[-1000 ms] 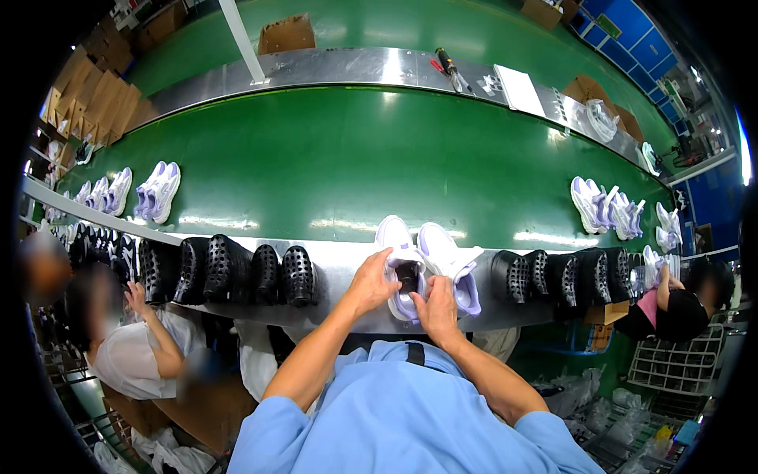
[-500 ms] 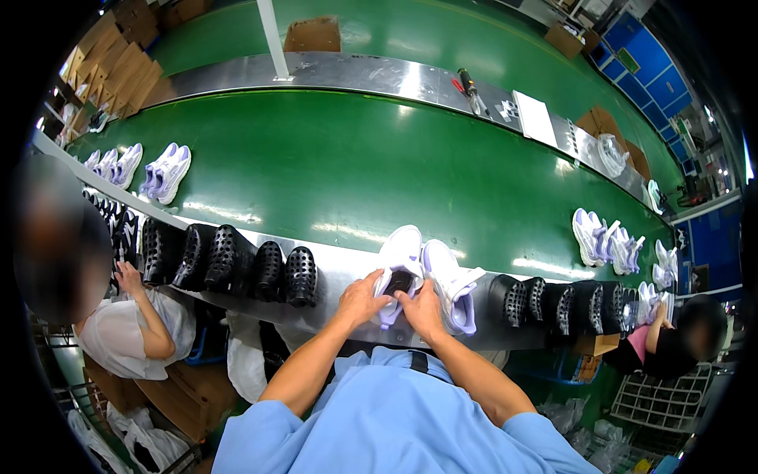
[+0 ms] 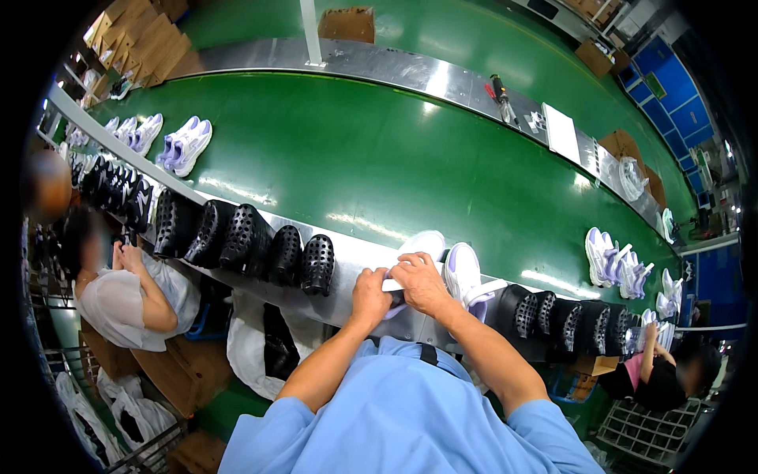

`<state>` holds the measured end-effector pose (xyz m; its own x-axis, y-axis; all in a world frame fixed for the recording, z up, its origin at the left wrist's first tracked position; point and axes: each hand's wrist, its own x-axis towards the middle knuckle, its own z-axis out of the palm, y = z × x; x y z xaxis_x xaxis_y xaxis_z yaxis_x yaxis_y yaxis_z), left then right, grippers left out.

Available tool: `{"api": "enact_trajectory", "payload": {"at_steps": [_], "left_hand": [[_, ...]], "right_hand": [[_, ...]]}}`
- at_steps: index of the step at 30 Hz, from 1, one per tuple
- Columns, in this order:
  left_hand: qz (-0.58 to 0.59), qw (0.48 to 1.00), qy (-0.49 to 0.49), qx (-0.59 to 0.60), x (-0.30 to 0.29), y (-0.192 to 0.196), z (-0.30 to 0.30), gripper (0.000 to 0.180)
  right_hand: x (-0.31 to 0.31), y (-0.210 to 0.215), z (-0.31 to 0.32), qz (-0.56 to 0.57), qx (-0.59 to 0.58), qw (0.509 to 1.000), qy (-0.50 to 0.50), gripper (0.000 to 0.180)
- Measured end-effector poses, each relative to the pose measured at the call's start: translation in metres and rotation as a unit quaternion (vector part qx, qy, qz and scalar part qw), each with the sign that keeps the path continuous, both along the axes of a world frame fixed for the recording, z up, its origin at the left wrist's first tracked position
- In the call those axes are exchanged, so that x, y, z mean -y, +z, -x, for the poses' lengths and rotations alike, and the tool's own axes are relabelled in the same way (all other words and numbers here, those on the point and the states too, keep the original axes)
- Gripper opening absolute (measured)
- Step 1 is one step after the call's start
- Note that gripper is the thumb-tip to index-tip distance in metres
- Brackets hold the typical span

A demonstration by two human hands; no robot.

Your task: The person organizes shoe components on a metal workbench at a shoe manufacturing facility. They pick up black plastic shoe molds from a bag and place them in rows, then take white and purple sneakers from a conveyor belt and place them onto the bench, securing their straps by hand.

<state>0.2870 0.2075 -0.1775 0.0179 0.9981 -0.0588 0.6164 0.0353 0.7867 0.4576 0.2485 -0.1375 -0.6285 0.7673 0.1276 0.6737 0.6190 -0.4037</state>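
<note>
A white and lavender sneaker (image 3: 427, 241) lies toe-away at the front of the steel ledge, mostly covered by my hands. Across its opening runs a white strap (image 3: 392, 285). My left hand (image 3: 369, 297) is closed on the strap's left end, fingers bent. My right hand (image 3: 419, 282) lies over the top of the sneaker, its fingers closed around the strap's other part. Just right of it stands the matching sneaker (image 3: 463, 272), its white strap sticking out to the right; neither hand touches that one.
Black perforated shoe forms (image 3: 318, 265) line the ledge (image 3: 359, 265) on both sides. Beyond it, the green surface (image 3: 339, 158) carries sneaker pairs at left (image 3: 188, 146) and right (image 3: 604, 257). Co-workers sit at left (image 3: 126, 304) and right (image 3: 651, 371).
My hands have gone from the sneaker's opening to its strap, the right one now across the shoe's top. The whole view has shifted, and the left co-worker's hands have come together.
</note>
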Motion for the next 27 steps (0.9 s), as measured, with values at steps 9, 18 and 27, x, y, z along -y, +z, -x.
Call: {"api": "enact_trajectory", "payload": {"at_steps": [9, 18, 27], "left_hand": [[0.104, 0.994, -0.03, 0.011, -0.004, 0.027, 0.011, 0.062], [-0.181, 0.955, -0.22, -0.086, -0.042, 0.065, -0.015, 0.03], [-0.249, 0.871, -0.386, -0.175, -0.04, 0.059, -0.005, 0.007]], "right_hand": [[0.022, 0.02, -0.013, -0.094, -0.172, 0.952, -0.234, 0.02], [0.031, 0.006, -0.011, 0.255, -0.455, 0.733, -0.437, 0.019], [0.028, 0.002, -0.018, 0.288, -0.481, 0.688, -0.461, 0.021]]}}
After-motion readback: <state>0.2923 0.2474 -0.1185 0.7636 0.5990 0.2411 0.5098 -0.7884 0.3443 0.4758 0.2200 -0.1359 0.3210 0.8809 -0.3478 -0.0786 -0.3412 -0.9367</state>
